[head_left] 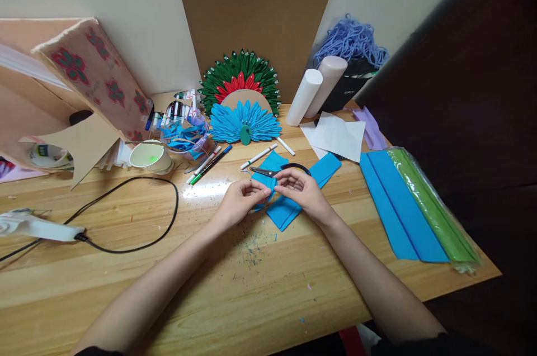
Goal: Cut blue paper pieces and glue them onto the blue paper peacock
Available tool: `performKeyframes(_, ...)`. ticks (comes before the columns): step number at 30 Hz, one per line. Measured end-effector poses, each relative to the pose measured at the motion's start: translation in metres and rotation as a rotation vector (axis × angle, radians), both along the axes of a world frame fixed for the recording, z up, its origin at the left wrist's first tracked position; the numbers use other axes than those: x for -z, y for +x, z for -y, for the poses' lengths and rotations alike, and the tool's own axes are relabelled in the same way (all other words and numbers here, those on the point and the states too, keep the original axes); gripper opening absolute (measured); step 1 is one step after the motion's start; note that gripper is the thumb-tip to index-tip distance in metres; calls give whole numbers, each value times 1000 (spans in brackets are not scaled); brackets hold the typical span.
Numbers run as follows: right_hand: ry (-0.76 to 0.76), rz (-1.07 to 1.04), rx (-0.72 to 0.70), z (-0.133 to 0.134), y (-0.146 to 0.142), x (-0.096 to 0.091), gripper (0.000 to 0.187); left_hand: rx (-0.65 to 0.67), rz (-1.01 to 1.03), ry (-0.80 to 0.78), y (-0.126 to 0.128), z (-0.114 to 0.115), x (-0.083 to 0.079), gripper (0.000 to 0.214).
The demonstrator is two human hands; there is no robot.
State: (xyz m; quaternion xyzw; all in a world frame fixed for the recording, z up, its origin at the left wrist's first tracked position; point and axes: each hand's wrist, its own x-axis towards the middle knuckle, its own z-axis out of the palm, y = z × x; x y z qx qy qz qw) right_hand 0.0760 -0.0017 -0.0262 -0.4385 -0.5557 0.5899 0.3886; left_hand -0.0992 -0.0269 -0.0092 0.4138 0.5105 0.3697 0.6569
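My left hand (240,200) and my right hand (305,195) meet over the table, fingers pinched together. Between their fingertips is a small blue piece of crepe paper (272,188), partly hidden by the fingers. Beneath and just beyond them lie folded blue crepe paper strips (282,215). A pair of scissors (262,171) with dark handles rests on the strips, partly behind my right hand. Farther back stands a paper peacock (245,131) with blue, red and green pleated feathers.
Left are a glue gun (50,230) with its looped cord, a paper cup (151,157) and a bowl of blue scraps (184,138). Several markers (212,165) lie nearby. On the right are blue crepe sheets (400,208), a green wrapped roll (432,205) and white paper (339,135).
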Motion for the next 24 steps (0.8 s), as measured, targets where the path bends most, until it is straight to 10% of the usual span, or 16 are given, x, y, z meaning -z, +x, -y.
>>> performKeyframes(17, -21, 2, 65, 0, -3, 6, 30, 7, 12, -59, 2, 2, 1, 36)
performKeyframes(24, 420, 76, -52, 2, 7, -7, 4, 7, 68, -91, -2, -5, 1, 49)
